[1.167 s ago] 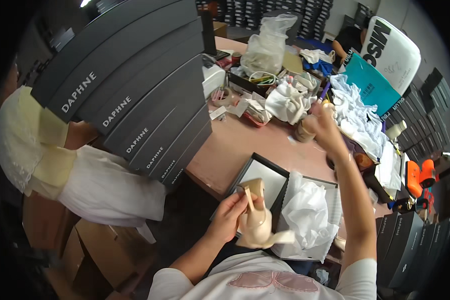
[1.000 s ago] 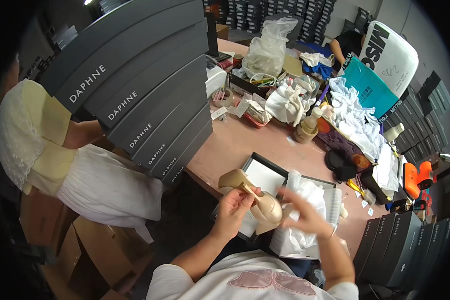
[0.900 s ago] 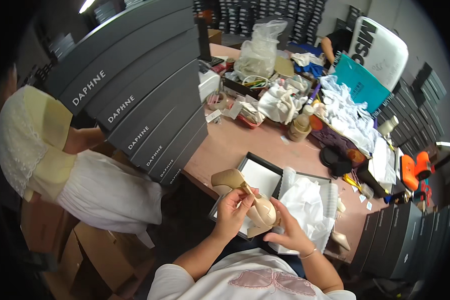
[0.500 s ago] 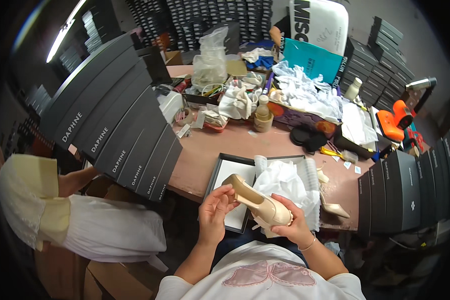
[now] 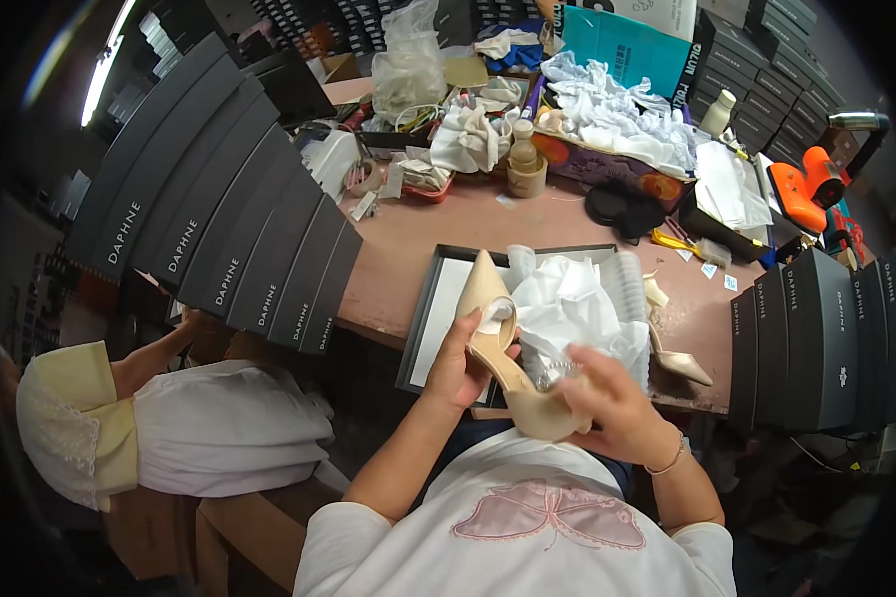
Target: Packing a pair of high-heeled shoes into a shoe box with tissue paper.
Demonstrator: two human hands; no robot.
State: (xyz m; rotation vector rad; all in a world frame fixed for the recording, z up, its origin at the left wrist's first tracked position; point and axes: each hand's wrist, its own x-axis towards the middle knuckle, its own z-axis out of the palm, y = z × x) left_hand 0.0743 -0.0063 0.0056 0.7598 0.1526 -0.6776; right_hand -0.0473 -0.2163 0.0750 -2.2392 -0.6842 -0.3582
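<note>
Beige heeled shoe (image 5: 508, 353) — long axis toe-up-left to heel-down-right (over open box (image 5: 423, 328)) — left hand (image 5: 458, 363) gripping mid-sole, right hand (image 5: 607, 408) clasping heel end.

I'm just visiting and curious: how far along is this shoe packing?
Done, it seems: the open black shoe box lies on the table, lined with white tissue paper. In hand: the left hand and right hand hold one beige high-heeled shoe over the box. Left: that shoe is not yet in the box, and a second beige shoe lies on the table beside it.
</note>
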